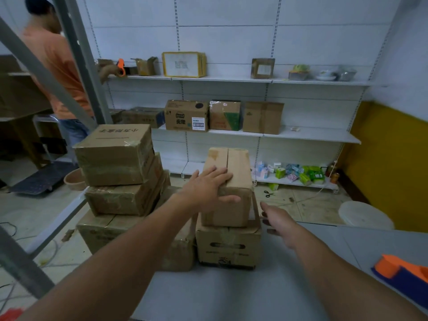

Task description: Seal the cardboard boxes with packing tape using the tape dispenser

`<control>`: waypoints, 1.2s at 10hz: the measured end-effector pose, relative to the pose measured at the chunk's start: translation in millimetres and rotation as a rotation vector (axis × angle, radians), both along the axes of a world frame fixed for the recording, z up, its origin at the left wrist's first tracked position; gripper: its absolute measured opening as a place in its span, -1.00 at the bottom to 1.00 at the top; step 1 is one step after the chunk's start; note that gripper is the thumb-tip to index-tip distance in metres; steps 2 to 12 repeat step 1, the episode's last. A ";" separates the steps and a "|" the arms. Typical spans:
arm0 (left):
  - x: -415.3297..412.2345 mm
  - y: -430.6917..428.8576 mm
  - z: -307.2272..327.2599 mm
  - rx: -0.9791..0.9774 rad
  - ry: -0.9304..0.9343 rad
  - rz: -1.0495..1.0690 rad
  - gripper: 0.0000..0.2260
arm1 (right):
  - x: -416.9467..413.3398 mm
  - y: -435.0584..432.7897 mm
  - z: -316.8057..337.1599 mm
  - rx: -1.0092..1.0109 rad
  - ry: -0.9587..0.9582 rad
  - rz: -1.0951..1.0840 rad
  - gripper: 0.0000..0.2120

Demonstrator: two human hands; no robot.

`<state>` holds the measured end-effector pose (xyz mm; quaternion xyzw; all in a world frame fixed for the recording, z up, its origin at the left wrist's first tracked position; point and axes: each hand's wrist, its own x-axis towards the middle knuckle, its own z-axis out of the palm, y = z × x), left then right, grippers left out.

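A small cardboard box (236, 163) with its top flaps closed stands on a larger box (228, 247) beyond the grey table (231, 293). My left hand (208, 185) lies flat on the small box's top, fingers straight, thumb down its near face. My right hand (276, 220) reaches toward the box's right side with fingers extended, not touching it. An orange and blue tape dispenser (401, 271) lies on the table at the far right, away from both hands.
A stack of three taped boxes (120, 172) stands to the left. White wall shelves (308, 135) hold more boxes. A person in an orange shirt (58, 66) stands at the back left. Scissors (268, 194) and a white bucket (363, 215) are on the floor.
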<state>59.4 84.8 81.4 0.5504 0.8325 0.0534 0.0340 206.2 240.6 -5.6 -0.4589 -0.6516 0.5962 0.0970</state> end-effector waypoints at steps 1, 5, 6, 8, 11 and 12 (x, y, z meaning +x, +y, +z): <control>7.6 2.8 9.7 0.054 0.013 0.006 -0.34 | 13.9 7.8 15.8 0.088 0.054 0.033 -0.54; 7.6 2.8 9.7 0.054 0.013 0.006 -0.34 | 13.9 7.8 15.8 0.088 0.054 0.033 -0.54; 7.6 2.8 9.7 0.054 0.013 0.006 -0.34 | 13.9 7.8 15.8 0.088 0.054 0.033 -0.54; 7.6 2.8 9.7 0.054 0.013 0.006 -0.34 | 13.9 7.8 15.8 0.088 0.054 0.033 -0.54; 7.6 2.8 9.7 0.054 0.013 0.006 -0.34 | 13.9 7.8 15.8 0.088 0.054 0.033 -0.54; 7.6 2.8 9.7 0.054 0.013 0.006 -0.34 | 13.9 7.8 15.8 0.088 0.054 0.033 -0.54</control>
